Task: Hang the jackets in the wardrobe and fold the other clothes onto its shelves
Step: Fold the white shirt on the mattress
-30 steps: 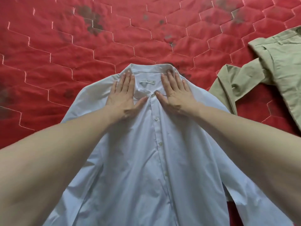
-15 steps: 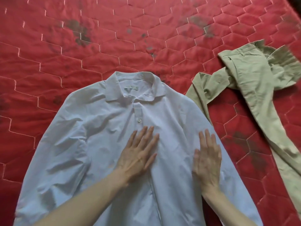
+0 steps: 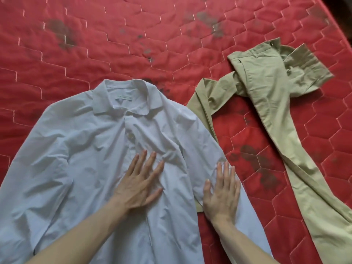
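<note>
A white collared shirt (image 3: 91, 149) lies face up and buttoned on a red quilted mattress (image 3: 95, 44), collar toward the far side. My left hand (image 3: 140, 181) rests flat on the shirt's chest by the button placket, fingers spread. My right hand (image 3: 222, 193) lies flat on the shirt's right sleeve near its edge, fingers together. Neither hand grips anything. A pair of khaki trousers (image 3: 266, 96) lies crumpled to the right, one leg running toward the near right corner and the other tucked under the shirt's side.
The mattress bears dark stains in several places. Its right edge (image 3: 339, 21) shows at the top right corner, with dark floor beyond. No wardrobe or hanger is in view.
Both hands slid from the collar down the shirt front to the chest and right sleeve. Over the last half second they barely moved, and the view drew back to show more of the trousers.
</note>
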